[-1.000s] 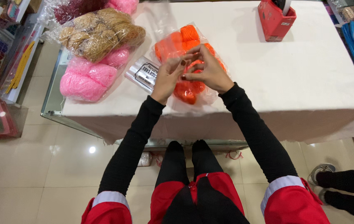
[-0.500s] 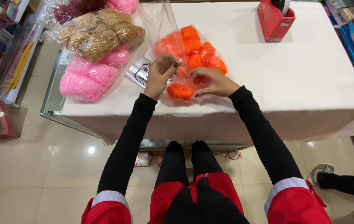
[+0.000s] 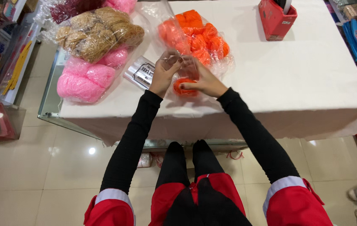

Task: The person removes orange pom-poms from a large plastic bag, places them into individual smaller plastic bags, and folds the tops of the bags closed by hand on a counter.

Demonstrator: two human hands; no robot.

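- Left hand [image 3: 164, 72]: fingertips pinching the clear plastic bag [image 3: 195, 42] at its open edge
- Right hand [image 3: 203, 79]: fingers curled, pressed on an orange yarn ball [image 3: 184, 88] on the white table [image 3: 295, 83]
- Bag: holds orange yarn, just behind both hands
- Nearby: pink yarn [image 3: 84, 77], red box [image 3: 276, 17]
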